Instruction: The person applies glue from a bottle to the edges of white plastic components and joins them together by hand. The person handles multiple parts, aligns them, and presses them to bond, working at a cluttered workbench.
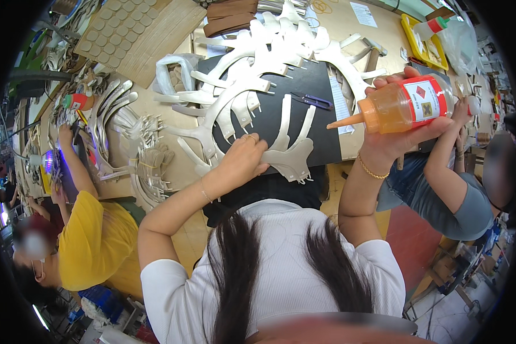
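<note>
My right hand (381,143) is wrapped round a clear squeeze bottle (389,109) of amber liquid, raised above the table's right side. The bottle lies nearly level, and its orange nozzle points left. In front of me, my left hand (242,159) pinches the left edge of a white forked strap piece (289,157). Two long prongs of that piece reach away from me over a black mat (275,123), and short narrow tabs show at its near end. The left fingertips are partly hidden. Many similar white strap pieces (243,86) overlap in a pile just beyond.
Purple-handled snips (312,100) lie on the mat. A hammer (374,53) and a yellow tray (423,49) are at the far right. Bundled straps (149,157) lie to the left. Co-workers sit close on both sides, one in a yellow shirt (100,238).
</note>
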A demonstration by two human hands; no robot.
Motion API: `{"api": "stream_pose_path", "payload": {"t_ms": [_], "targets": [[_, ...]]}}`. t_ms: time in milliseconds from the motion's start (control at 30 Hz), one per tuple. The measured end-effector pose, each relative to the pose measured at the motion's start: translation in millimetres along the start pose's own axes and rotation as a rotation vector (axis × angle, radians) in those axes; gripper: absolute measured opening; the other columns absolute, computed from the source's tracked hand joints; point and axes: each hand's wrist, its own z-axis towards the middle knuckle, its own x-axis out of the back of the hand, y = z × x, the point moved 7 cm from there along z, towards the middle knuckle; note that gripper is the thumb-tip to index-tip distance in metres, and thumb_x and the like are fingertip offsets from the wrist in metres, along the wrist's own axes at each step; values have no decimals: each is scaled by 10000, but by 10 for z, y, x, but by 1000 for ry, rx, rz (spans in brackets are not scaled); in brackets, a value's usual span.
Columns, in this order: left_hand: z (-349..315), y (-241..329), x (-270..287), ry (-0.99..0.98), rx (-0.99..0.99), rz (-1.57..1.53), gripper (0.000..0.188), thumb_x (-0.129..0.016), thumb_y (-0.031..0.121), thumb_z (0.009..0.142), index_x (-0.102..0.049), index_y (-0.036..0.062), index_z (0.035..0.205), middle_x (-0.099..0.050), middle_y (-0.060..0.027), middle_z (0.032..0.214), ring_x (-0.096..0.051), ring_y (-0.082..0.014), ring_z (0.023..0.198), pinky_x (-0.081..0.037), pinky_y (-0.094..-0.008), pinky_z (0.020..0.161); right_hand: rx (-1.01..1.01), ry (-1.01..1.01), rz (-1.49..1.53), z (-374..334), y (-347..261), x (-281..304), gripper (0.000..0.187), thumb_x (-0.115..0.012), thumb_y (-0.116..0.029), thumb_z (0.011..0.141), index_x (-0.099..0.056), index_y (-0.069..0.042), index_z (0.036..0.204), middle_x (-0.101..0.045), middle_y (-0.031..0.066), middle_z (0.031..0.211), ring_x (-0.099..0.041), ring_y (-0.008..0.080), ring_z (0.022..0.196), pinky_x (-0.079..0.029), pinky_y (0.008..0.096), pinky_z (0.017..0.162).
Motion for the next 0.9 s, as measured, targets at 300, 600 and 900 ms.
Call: {"api": "stream_pose_path", "payload": {"t_ms": [300,600,900], "targets": [[59,-24,47,-433,191,-547,295,-672,258,815,-549,4,899,-620,-137,709,-632,-262,646,-488,-360,595,11,69,-88,-23,-111,93,961,-364,-834,732,-490,25,1142,-640,142,888,-660,268,780,-564,384,662],[23,-28,22,-500,299,-792,346,-657,304,843,-535,-2,948,-607,-107,720,-574,-146,538,-464,-293,516,45,94,-132,-28,-137,117,946,-354,-818,753,-493,39,1129,-643,145,870,-661,261,764,-563,372,677],[-36,80,64,-359,196,-838,328,-676,260,842,-554,-18,967,-585,-73,738,-553,-104,531,-437,-252,470,56,38,-101,-28,-153,76,952,-369,-824,741,-475,28,1153,-631,142,886,-647,267,789,-560,378,673]]}}
